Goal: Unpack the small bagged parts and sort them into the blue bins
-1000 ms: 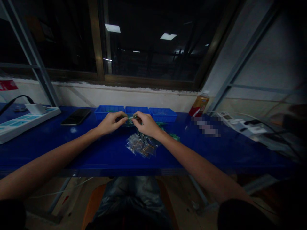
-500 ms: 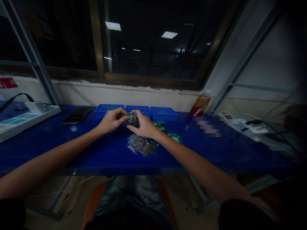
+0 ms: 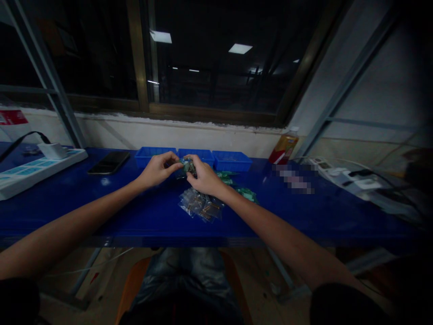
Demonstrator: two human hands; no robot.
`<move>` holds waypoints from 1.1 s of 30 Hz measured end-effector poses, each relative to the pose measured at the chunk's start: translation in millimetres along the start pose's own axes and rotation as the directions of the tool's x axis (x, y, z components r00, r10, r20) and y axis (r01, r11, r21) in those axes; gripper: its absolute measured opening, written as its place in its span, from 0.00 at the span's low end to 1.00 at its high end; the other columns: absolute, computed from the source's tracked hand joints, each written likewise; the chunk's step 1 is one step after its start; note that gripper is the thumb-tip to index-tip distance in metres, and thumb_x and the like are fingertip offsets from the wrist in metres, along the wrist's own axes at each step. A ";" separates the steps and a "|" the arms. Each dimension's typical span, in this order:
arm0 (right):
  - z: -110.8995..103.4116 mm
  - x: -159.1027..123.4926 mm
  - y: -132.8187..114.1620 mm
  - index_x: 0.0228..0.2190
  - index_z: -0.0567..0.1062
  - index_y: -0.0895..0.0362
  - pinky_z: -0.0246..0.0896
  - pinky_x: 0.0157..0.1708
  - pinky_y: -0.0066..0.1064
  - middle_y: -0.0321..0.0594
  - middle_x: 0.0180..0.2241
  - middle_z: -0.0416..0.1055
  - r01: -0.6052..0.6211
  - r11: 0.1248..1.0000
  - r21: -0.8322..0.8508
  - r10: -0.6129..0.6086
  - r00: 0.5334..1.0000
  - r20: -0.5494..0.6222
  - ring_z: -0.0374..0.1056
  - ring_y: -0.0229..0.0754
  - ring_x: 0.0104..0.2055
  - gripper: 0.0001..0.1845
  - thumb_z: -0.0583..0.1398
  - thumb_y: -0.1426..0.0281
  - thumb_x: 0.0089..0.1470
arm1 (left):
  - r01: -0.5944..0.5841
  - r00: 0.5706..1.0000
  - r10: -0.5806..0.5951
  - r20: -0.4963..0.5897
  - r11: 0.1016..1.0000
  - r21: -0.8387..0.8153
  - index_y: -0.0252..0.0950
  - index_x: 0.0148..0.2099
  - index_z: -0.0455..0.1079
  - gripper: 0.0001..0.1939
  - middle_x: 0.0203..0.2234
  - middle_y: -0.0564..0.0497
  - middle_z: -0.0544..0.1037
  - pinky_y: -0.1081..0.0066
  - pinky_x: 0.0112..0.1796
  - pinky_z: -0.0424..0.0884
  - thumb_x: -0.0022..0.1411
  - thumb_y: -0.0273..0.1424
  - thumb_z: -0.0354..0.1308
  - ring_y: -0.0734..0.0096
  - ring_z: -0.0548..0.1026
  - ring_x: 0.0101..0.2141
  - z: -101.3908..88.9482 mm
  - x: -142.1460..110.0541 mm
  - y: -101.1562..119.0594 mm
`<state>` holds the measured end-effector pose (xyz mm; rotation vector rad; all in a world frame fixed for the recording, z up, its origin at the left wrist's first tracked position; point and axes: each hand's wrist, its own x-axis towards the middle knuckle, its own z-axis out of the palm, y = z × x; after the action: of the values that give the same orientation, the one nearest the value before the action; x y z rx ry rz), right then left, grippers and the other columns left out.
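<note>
While my left hand (image 3: 158, 170) and right hand (image 3: 204, 178) pinch a small plastic bag (image 3: 188, 167) between them, just in front of blue bins (image 3: 235, 165), it seems light, soft, slippery, best held by its edges.

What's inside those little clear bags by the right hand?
Thin gold-coloured pieces show inside some clear bags. Overlapping plastic and the right hand cover other parts.

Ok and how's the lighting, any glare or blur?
In the head view: dim overall, nearly black at the right edge; light panels glow in the window; a glare spot marks the table near the phone; the packet between the left hand and right hand is too soft for fine detail.
</note>
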<state>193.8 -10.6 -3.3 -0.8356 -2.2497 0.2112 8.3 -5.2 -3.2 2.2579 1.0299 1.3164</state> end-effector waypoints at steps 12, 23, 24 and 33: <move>11.2 4.7 14.5 0.44 0.60 0.57 0.61 0.29 0.28 0.36 0.30 0.67 -0.145 0.921 0.361 0.086 0.981 0.173 0.63 0.34 0.27 0.20 0.50 0.79 0.47 | 0.184 0.983 -0.181 0.033 0.957 -0.224 0.32 0.24 0.63 0.12 0.18 0.54 0.64 0.74 0.26 0.59 0.51 0.36 0.52 0.76 0.62 0.22 -0.4 2.8 2.5; 6.6 7.6 7.5 0.32 0.64 0.59 0.63 0.28 0.26 0.34 0.26 0.67 -0.323 0.766 0.555 0.269 0.946 0.179 0.62 0.31 0.24 0.11 0.50 0.82 0.44 | 0.226 0.974 -0.220 0.052 0.942 -0.247 0.32 0.25 0.63 0.16 0.19 0.53 0.65 0.76 0.25 0.60 0.54 0.41 0.54 0.77 0.62 0.22 -1.7 5.0 2.3; 6.8 8.0 8.1 0.31 0.64 0.59 0.63 0.28 0.26 0.34 0.25 0.67 -0.327 0.764 0.556 0.277 0.945 0.175 0.63 0.31 0.24 0.10 0.51 0.81 0.44 | 0.220 0.975 -0.214 0.052 0.944 -0.244 0.32 0.24 0.63 0.17 0.19 0.53 0.65 0.76 0.25 0.60 0.54 0.41 0.54 0.77 0.62 0.22 -1.9 5.2 1.2; 3.8 7.6 15.5 0.31 0.66 0.60 0.59 0.29 0.29 0.36 0.25 0.65 -0.219 0.915 0.339 0.251 0.967 -0.051 0.62 0.34 0.26 0.07 0.53 0.75 0.44 | 0.323 0.945 -0.322 -0.062 0.946 0.009 0.33 0.22 0.61 0.24 0.13 0.54 0.63 0.76 0.18 0.53 0.55 0.49 0.51 0.78 0.60 0.15 -5.3 4.8 -15.4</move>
<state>195.0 6.5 -7.5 -0.9089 -1.9484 0.6326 -1.2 8.4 -6.7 1.9638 1.3696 1.2418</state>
